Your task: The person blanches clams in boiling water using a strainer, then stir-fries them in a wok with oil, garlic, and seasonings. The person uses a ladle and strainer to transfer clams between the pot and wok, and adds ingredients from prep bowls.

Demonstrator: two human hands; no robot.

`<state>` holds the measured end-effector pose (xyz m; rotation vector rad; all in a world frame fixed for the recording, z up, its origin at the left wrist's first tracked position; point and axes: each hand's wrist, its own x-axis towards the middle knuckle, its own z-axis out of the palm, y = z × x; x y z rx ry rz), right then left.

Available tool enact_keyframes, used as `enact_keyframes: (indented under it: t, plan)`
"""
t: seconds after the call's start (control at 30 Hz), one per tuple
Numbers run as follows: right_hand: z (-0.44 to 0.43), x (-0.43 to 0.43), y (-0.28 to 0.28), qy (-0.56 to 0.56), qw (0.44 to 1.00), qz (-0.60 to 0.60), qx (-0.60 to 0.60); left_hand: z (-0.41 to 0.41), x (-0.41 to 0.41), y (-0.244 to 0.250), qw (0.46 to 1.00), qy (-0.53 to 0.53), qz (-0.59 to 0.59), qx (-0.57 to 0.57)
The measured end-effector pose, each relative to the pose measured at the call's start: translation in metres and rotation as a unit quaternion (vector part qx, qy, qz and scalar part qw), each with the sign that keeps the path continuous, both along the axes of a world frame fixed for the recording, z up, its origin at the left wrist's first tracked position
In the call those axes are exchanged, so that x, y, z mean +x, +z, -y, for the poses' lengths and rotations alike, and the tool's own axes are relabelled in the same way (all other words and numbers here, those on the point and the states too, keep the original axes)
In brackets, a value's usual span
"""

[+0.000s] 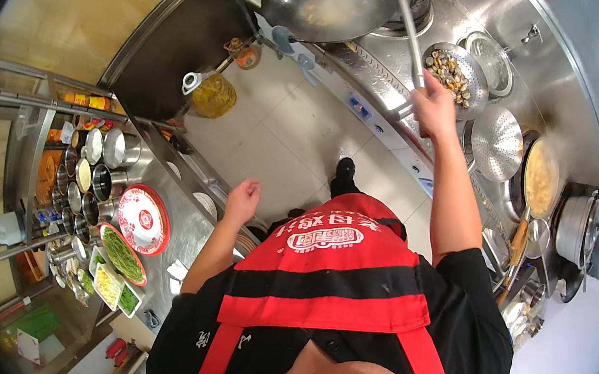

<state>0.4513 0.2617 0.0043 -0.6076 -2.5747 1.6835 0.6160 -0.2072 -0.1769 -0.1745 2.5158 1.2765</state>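
Observation:
My right hand [434, 105] grips the handle of a long metal ladle [407, 23], whose bowl reaches to the top edge over the stove, holding yellowish liquid. Left of the bowl a large black wok [327, 2] sits tilted, with some steam or haze over a little food. Just beyond my right hand, a perforated metal strainer [476, 74] holds small shellfish [447, 76]. My left hand [243, 198] hangs over the floor beside the steel counter, fingers loosely curled, with nothing seen in it.
Another perforated strainer [498, 144] and a pan of yellowish food [542, 177] stand along the stove at right. A large oil jug [212, 95] stands low at left. The left counter [181, 234] bears a red-rimmed enamel plate [144, 218], green vegetables [123, 255] and several metal pots [101, 182].

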Motion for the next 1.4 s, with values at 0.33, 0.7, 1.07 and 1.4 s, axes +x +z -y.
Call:
enact_keyframes:
  t: [0.33, 0.7, 1.07, 1.4]
  plan:
    - [-0.156, 0.037, -0.009, -0.110, 0.955, -0.084, -0.262, -0.089, -0.295, 0.030, 0.906, 0.196, 0.166, 0.338]
    - [-0.133, 0.009, 0.014, -0.156, 0.945, -0.052, -0.284, -0.118, -0.458, 0.022, 0.882, 0.179, 0.246, 0.360]
    - [-0.010, -0.089, 0.028, -0.210, 0.968, -0.017, -0.134, -0.241, -0.615, 0.049, 0.880, 0.175, 0.203, 0.393]
    - [0.045, -0.226, 0.018, 0.050, 0.934, 0.188, 0.300, -0.286, -0.669, 0.010, 0.896, 0.049, 0.263, 0.353]
